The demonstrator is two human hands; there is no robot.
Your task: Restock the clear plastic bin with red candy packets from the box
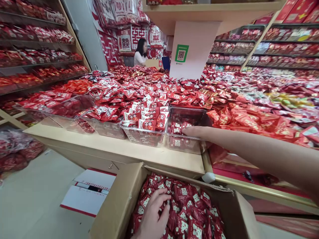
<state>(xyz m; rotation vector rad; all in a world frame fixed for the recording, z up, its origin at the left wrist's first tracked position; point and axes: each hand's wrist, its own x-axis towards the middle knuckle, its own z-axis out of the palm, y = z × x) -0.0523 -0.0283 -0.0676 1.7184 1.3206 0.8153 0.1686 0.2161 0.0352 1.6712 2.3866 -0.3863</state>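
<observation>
Packets (189, 212) still heap the cardboard box (117, 205), and my left hand (153, 215) lies curled among them (whether it has any pinched, I cannot tell). My right hand (199, 132) stretches flat and empty over the clear bin (199, 148), which holds only a few; the neighbouring bin (144, 136) is piled full.

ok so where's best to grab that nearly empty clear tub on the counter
Probably by its near rim, coming from the front. The clear tub sits open-topped at the edge of the counter, with a full tub tight against one side. The right hand reaches over that rim.
</observation>
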